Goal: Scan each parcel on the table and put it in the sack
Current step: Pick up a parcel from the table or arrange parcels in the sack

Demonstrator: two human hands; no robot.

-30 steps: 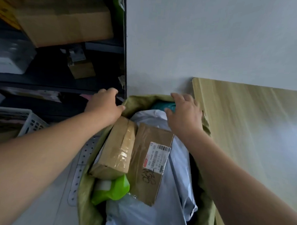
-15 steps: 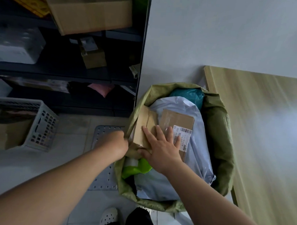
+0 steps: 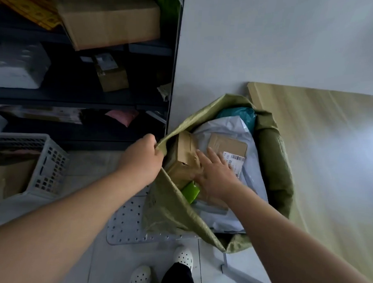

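A green woven sack [image 3: 274,166] stands on the floor beside the wooden table [image 3: 330,147]. Inside lie a taped brown box [image 3: 184,154], a flat brown parcel with a barcode label [image 3: 228,144], a white poly mailer [image 3: 222,128], a bright green packet [image 3: 191,191] and a teal bag [image 3: 238,114]. My left hand [image 3: 142,158] grips the sack's left rim and holds it up. With its fingers spread flat, my right hand [image 3: 216,174] presses down on the parcels inside the sack.
A dark shelving unit [image 3: 76,98] with cardboard boxes fills the upper left. A white plastic crate [image 3: 47,167] sits on the floor at left. A perforated mat [image 3: 130,222] lies under the sack, and my white shoes [image 3: 182,256] are below it.
My left hand has pulled the sack's left rim upward and outward. My right hand stays pressed on the parcels, shifted slightly right. The camera has pulled back a little.
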